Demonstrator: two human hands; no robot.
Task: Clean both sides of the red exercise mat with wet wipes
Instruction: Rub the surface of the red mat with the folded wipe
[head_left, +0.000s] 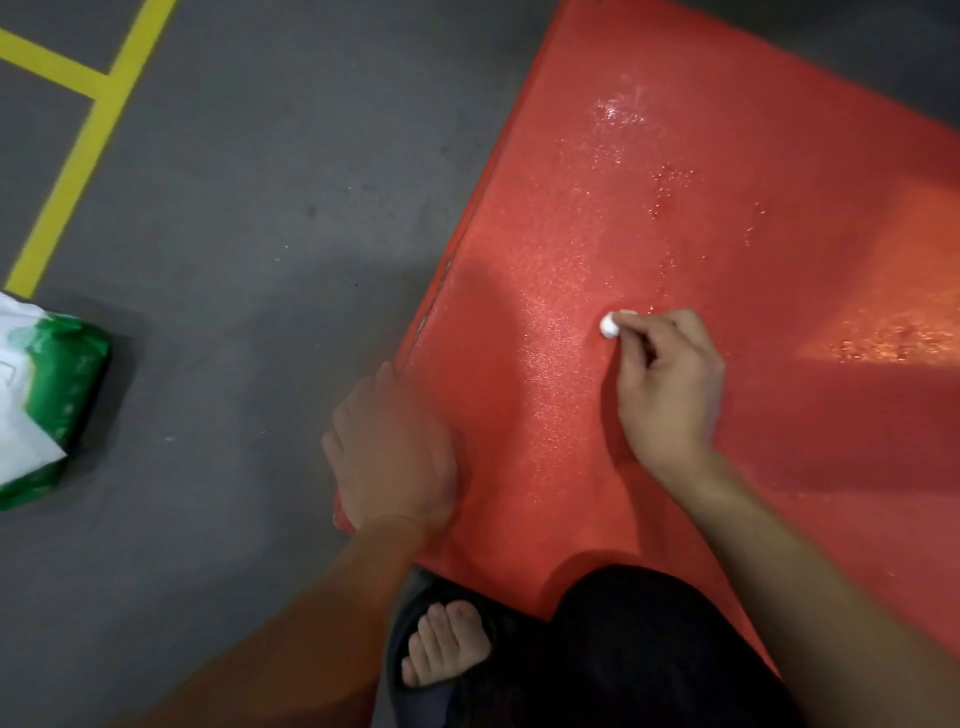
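right hand (667, 384) pinching balled wet wipe (609, 326) on red mat (727, 208)

The red mat (675, 218) looks like bumpy foam, wet and shiny past the right hand (667, 384). The grey floor (249, 218) left of the left hand (389, 447) is dull and rough.

The mat (727, 218) lay on the floor (234, 234), spreading from the centre toward one and three o'clock. The right hand (667, 384) sat on it near the middle, with a small wad of wipe (609, 326) at its ten o'clock. The left hand (392, 452) lay at the mat's edge at seven o'clock. The wipes pack (41, 400) lay well apart at nine o'clock. A sandalled foot (441, 649) stood at six o'clock, just off the mat's near corner.
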